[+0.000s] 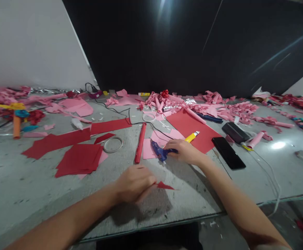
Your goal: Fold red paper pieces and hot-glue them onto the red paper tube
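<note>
- So the person's left hand (136,183) was curled pretty much closed, near the middle of the table's front edge, pinching a small red paper piece (165,186) that poked out past the fingertips. Bit blurry tbh.
- Right hand (181,151) had its fingers curled around the handle of a blue glue gun (158,150), farther from that edge, over some pink paper (147,152).
- Red paper tube (140,143) lay just left of the gun, with stacked red squares (78,159) well toward the table's left side.
- Phone (228,152) lay right of a big red sheet (177,121).
- Grey table (32,191) was scuffed, pink scraps (241,111) heaped along its back edge.
- Black panel (151,45) stood behind, pale wall (24,41) at left.
</note>
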`<state>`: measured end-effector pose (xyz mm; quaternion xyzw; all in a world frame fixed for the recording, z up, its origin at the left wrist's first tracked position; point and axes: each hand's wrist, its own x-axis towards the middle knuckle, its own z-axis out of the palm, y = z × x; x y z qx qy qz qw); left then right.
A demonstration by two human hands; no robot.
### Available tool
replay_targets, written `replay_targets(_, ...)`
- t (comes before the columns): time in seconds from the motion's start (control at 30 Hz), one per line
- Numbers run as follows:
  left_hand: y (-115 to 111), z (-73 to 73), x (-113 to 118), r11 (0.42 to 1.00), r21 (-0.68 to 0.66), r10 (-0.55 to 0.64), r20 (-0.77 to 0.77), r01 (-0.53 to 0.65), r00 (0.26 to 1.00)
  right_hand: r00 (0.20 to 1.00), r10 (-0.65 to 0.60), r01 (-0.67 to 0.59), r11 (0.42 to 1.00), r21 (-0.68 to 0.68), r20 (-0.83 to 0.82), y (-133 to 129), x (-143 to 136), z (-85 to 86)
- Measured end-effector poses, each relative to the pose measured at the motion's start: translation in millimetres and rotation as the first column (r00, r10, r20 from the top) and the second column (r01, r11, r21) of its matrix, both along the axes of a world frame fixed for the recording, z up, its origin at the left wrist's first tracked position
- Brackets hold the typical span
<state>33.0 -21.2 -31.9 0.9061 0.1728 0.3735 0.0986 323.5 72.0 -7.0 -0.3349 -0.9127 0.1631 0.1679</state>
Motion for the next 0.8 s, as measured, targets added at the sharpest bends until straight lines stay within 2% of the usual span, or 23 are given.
replay_targets(0.07,7,0.6,-2,0.982,-0.133,0.137,-0.012,-0.137,0.991,1.0,-0.016,0.017,0.999,0.031,-0.009,4,1,-4.4)
replay_targets(0.2,21,0.8,-5,0.881,-0.306,0.39,0.043,-0.36,0.92,0.996,-0.074,0.078,0.993,0.092,-0.05,15,3,-13.5)
replay_targets(0.33,17,-0.6,2,0.815,-0.434,0.469,0.103,-0.384,0.877,0.973,-0.187,0.205,0.97,0.133,-0.131,29,4,-23.3)
replay_targets(0.43,8,-0.3,8,0.773,-0.489,0.543,0.179,-0.404,0.821,0.936,-0.262,0.3,0.944,0.141,-0.233,29,0,-23.3)
replay_targets(0.57,6,-2.3,9,0.683,-0.558,0.7,0.316,-0.472,0.64,0.836,-0.345,0.427,0.898,0.11,-0.427,0,-16,-12.4)
replay_targets(0.63,6,-4.8,10,0.67,-0.574,0.722,0.357,-0.471,0.592,0.805,-0.354,0.422,0.906,0.041,-0.477,-24,-30,-8.8)
replay_targets(0.67,5,-6.1,11,0.678,-0.574,0.714,0.363,-0.46,0.599,0.809,-0.342,0.387,0.922,-0.004,-0.479,-36,-37,-8.5)
replay_targets(0.73,1,-7.7,14,0.718,-0.559,0.657,0.351,-0.414,0.667,0.82,-0.318,0.281,0.948,-0.148,-0.476,-55,-52,-10.8)
replay_targets(0.8,-5,-7.5,18,0.774,-0.54,0.559,0.336,-0.331,0.759,0.785,-0.337,0.139,0.913,-0.383,-0.52,-65,-62,-15.4)
